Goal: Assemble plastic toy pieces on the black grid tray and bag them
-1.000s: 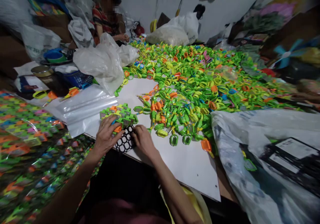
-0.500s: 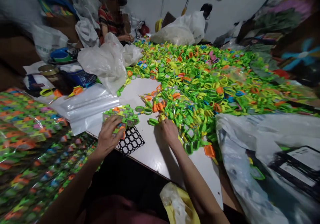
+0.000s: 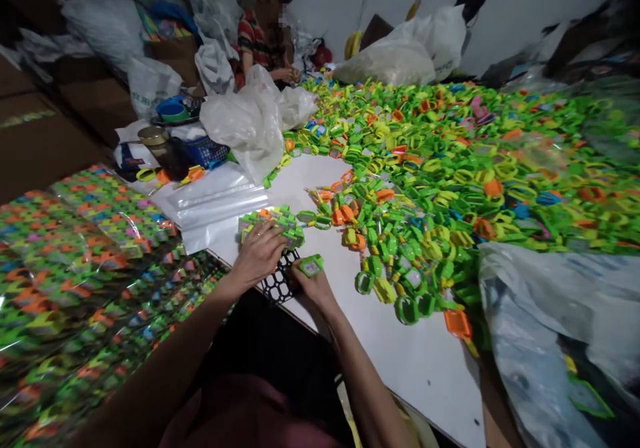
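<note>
White tabletop (image 3: 400, 348): heap of plastic pieces (image 3: 450, 168), black grid tray (image 3: 280, 281), clear bags (image 3: 215, 198).

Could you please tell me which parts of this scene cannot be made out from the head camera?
- Black grid tray: largely covered by the left hand and the green pieces stacked on it; how many cells are filled is hidden.
- Green piece held by the right hand: too small to identify.
- Far pile: blurred towards the right edge.
- Grey bag: cut off at the bottom-right; its contents are unclear.
</note>
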Motion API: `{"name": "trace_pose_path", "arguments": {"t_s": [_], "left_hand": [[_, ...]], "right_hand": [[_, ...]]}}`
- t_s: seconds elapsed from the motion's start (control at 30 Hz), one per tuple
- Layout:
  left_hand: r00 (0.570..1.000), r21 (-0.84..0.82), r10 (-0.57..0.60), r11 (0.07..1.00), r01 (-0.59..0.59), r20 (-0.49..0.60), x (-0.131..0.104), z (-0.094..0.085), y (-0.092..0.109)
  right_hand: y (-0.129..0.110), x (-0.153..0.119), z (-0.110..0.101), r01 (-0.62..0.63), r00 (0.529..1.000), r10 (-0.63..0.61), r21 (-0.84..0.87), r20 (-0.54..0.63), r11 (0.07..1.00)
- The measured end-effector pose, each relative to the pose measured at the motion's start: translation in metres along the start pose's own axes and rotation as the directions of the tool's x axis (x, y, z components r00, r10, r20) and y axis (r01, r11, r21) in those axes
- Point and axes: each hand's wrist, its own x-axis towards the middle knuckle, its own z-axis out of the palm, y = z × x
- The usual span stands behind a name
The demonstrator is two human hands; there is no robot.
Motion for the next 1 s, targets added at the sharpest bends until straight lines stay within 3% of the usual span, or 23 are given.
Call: {"name": "trace_pose_path", "arguments": {"t_s": [0.1, 0.2, 0.33, 0.43, 0.5, 0.6, 0.67, 0.73, 0.8, 0.87, 0.93, 1.0], "left_hand": [[1.000, 0.009, -0.002, 1.000, 0.002, 0.002, 0.001, -0.003, 0.001], [0.999, 0.012, 0.022, 1.000, -0.022, 0.024, 0.000, -0.006, 0.001], [0.995, 0.013, 0.090, 0.996, -0.090, 0.046, -0.003, -0.007, -0.002], [0.997, 0.061, 0.074, 0.995, -0.075, 0.013, -0.002, -0.005, -0.006], [0.997, 0.065, 0.072, 0.995, -0.072, 0.003, -0.002, -0.005, -0.007], [0.996, 0.038, 0.088, 0.995, -0.087, -0.013, -0.003, -0.004, -0.009], [0.996, 0.026, 0.085, 0.996, -0.085, -0.018, -0.003, -0.004, -0.009], [0.998, 0.020, 0.070, 0.997, -0.070, -0.003, -0.002, -0.005, -0.009], [0.998, 0.018, 0.059, 0.998, -0.059, 0.025, 0.002, -0.010, -0.007], [0.997, 0.023, 0.066, 0.997, -0.067, 0.031, 0.008, -0.015, -0.003], [0.996, 0.039, 0.082, 0.996, -0.083, 0.045, 0.016, -0.019, 0.002], [0.991, 0.042, 0.101, 0.994, -0.105, 0.089, 0.023, -0.019, 0.006]], "right_hand": [[0.008, 0.008, 0.014, 0.094, 0.996, -0.094, -0.085, 0.009, 0.992], [0.007, 0.016, 0.018, 0.198, 0.980, -0.196, -0.306, 0.038, 0.931], [0.001, 0.023, 0.031, 0.194, 0.981, -0.180, -0.540, 0.078, 0.819], [0.000, 0.029, 0.034, 0.260, 0.966, -0.196, -0.598, 0.171, 0.758], [-0.002, 0.035, 0.016, 0.315, 0.943, -0.194, -0.533, 0.270, 0.786], [-0.016, 0.050, -0.042, 0.280, 0.949, -0.152, -0.514, 0.278, 0.810], [-0.034, 0.065, -0.087, 0.135, 0.988, -0.146, -0.708, 0.045, 0.693], [-0.053, 0.081, -0.120, -0.110, 0.973, -0.118, -0.847, -0.199, 0.520], [-0.067, 0.093, -0.136, -0.246, 0.955, -0.065, -0.897, -0.288, 0.366], [-0.072, 0.097, -0.140, -0.263, 0.959, -0.020, -0.918, -0.282, 0.298], [-0.070, 0.092, -0.141, -0.257, 0.959, -0.027, -0.907, -0.282, 0.332], [-0.063, 0.081, -0.142, -0.232, 0.956, -0.051, -0.848, -0.290, 0.477]]}}
